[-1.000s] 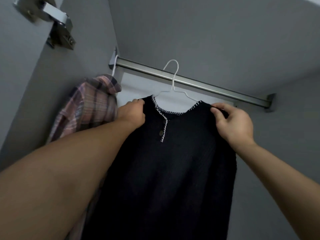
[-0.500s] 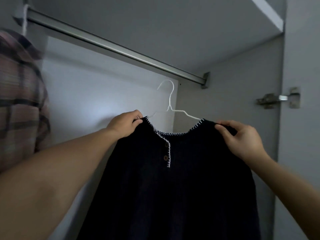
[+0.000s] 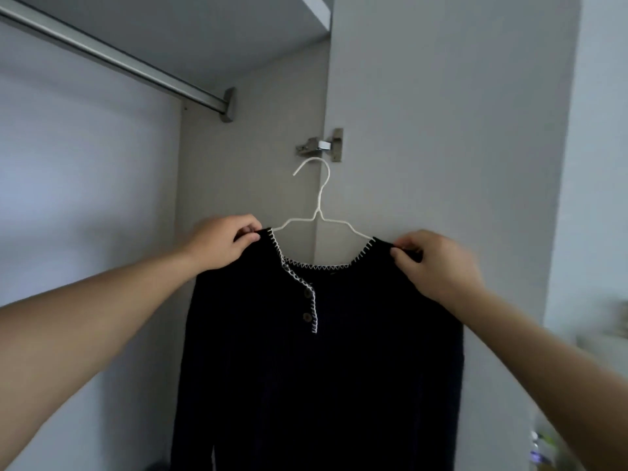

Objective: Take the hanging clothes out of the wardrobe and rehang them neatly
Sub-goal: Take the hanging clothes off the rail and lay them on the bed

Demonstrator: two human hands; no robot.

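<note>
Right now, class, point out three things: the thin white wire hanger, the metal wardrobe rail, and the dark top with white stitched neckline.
White wire hanger (image 3: 320, 195): head view, on the hook's stem.
Metal wardrobe rail (image 3: 112, 56): head view, mid-length of the bar.
Dark top (image 3: 339, 351): head view, chest fabric.

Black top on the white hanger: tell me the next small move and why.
Probably lift it up and left toward the rail. The hanger hook hangs free in front of the door hinge, off the rail, while the left hand and right hand pinch the black top at its shoulders, so it looks ready to rehang.
</note>
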